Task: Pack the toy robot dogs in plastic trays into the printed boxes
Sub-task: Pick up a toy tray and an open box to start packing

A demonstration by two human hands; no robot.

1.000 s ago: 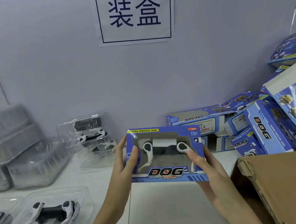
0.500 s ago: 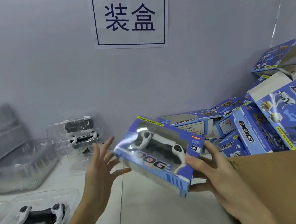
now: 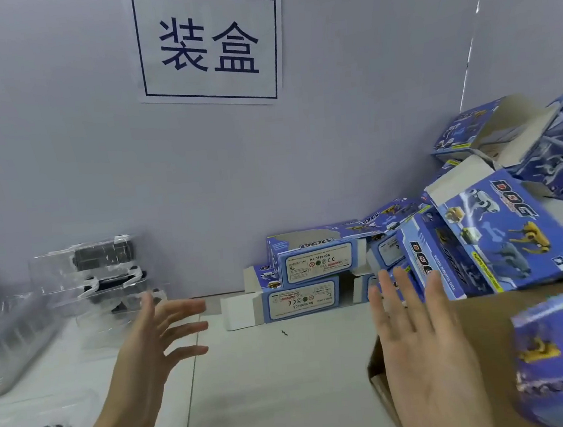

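Packing workstation (wall sign (image 3: pixel 209 48), piled printed boxes (image 3: pixel 482 245))

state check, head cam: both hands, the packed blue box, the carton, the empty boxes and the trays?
Left hand: open, fingers spread, empty.
Right hand: open, empty.
Blurred blue printed toy box: released, over the carton.
Brown cardboard carton: open.
Blue printed boxes by the wall: end flaps open.
Clear plastic trays: stacked, toys inside.

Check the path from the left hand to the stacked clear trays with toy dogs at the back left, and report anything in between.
Nothing visible blocks it. The left hand hangs open above the white table, and the stacked trays with toy dogs stand beyond it by the wall, with only bare tabletop and air between. The empty clear trays sit off to the left.
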